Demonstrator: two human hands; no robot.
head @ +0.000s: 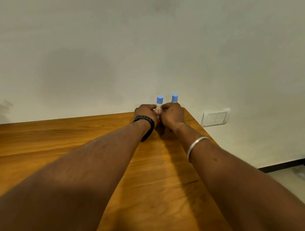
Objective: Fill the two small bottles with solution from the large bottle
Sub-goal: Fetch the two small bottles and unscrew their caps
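Your left hand (145,111) and right hand (173,114) both curl around the nearer blue-capped bottle (159,103) at the counter's (67,143) far corner; second bottle (174,98) stands just behind.

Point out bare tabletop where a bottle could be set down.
Free: the wooden table left of the left forearm, and the strip between both forearms. Crowded: the far right corner, where the left hand and right hand meet around two blue-capped bottles.

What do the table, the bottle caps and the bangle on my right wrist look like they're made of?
Table: wood or wood veneer, visible grain, low sheen.
Bottle caps: likely plastic, uniform matte blue.
Bangle: apparently metal, silvery with bright highlights.
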